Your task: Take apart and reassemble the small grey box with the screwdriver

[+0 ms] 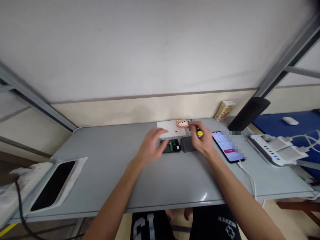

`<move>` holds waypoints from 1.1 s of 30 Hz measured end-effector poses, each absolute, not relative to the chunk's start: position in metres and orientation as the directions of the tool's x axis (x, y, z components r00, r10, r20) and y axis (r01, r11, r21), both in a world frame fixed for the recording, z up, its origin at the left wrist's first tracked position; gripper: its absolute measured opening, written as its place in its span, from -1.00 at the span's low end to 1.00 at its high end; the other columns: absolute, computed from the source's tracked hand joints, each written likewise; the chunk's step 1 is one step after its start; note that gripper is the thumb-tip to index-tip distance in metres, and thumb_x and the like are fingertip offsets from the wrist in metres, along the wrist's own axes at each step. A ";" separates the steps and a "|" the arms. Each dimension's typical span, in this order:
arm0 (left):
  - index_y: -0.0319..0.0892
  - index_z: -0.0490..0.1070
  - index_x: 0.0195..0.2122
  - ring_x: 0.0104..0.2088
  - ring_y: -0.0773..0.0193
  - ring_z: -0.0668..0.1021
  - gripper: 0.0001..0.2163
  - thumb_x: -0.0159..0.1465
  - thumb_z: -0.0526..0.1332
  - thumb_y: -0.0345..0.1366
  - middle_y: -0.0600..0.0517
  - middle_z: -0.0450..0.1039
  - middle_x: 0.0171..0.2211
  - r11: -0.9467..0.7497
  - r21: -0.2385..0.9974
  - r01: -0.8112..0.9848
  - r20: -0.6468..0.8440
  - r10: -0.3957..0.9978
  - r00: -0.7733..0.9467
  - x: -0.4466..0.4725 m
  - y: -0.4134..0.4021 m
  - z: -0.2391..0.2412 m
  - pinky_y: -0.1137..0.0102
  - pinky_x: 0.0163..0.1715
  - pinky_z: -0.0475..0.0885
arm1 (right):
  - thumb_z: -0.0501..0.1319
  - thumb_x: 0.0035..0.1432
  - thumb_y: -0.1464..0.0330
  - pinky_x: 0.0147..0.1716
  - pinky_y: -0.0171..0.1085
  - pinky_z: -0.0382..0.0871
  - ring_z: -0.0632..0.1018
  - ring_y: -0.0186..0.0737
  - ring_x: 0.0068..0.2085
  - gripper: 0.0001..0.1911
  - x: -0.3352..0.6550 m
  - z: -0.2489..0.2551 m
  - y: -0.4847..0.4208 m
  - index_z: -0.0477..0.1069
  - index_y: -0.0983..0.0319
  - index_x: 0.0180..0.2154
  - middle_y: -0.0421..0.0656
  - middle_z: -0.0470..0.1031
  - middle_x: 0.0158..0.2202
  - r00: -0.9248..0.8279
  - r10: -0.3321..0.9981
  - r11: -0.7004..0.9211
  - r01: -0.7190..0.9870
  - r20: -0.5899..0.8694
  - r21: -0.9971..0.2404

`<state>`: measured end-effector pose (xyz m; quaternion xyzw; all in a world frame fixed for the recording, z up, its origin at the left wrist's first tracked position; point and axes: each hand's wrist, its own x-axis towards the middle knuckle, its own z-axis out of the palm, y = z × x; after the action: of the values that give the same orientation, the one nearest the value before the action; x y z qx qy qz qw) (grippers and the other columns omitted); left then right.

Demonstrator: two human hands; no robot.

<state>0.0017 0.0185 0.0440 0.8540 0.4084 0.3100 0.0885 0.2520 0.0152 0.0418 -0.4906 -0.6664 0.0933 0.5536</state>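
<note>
A green circuit board (pixel 173 145) sits in a dark case half on the grey desk. My left hand (pixel 153 146) is at its left edge, thumb and fingers apart; whether the thumb touches the case I cannot tell. My right hand (pixel 202 137) is closed around a screwdriver (pixel 200 133) with a yellow-and-black handle; its tip is hard to make out. Under and beside that hand lies a flat dark grey cover (pixel 187 144). Behind them, a white sheet of paper (pixel 167 126) carries tiny dark pieces. An orange animal-face item (pixel 182 123) rests at the paper's right corner.
A lit phone (pixel 228 146) with a cable lies to the right, near a charging power strip (pixel 275 151), a black cylinder (pixel 248 113) and a small carton (pixel 224 110). At left are a dark phone (pixel 53 185) and another power strip (pixel 27 183). A wall stands behind.
</note>
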 end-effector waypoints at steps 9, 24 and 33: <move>0.03 0.09 0.40 0.27 -0.01 0.38 -0.32 0.32 0.33 -0.12 -0.05 0.34 0.29 -0.629 0.476 0.615 0.279 0.771 0.573 0.019 0.026 0.001 0.03 0.30 0.29 | 0.01 0.38 -0.07 -0.46 -0.29 0.25 0.44 -0.27 -0.52 -0.48 0.252 0.039 0.027 0.46 0.20 -0.29 -0.23 0.45 -0.55 0.399 0.845 0.149 0.466 0.357 -0.872; 0.07 0.18 0.36 0.19 0.04 0.43 -0.36 0.29 0.38 -0.22 0.00 0.43 0.21 -0.555 0.601 0.576 0.255 0.816 0.519 0.018 0.030 -0.007 0.08 0.26 0.32 | 0.05 0.36 -0.08 -0.51 -0.31 0.23 0.40 -0.29 -0.56 -0.48 0.249 0.032 0.031 0.49 0.19 -0.29 -0.22 0.50 -0.54 0.391 0.863 0.115 0.466 0.321 -0.877; 0.06 0.31 0.26 0.20 0.04 0.42 -0.44 0.26 0.40 -0.27 0.04 0.45 0.20 -0.559 0.625 0.545 0.256 0.806 0.534 0.018 0.030 -0.005 0.06 0.28 0.29 | 0.08 0.37 0.06 -0.63 -0.36 0.21 0.34 -0.35 -0.66 -0.52 0.250 0.036 0.030 0.44 0.22 -0.46 -0.27 0.30 -0.71 0.405 0.872 0.201 0.213 0.274 -0.956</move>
<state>0.0182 0.0302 -0.0053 0.8413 0.4014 0.2681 0.2436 0.2500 0.0301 0.0357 -0.5719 -0.4746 0.2690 0.6126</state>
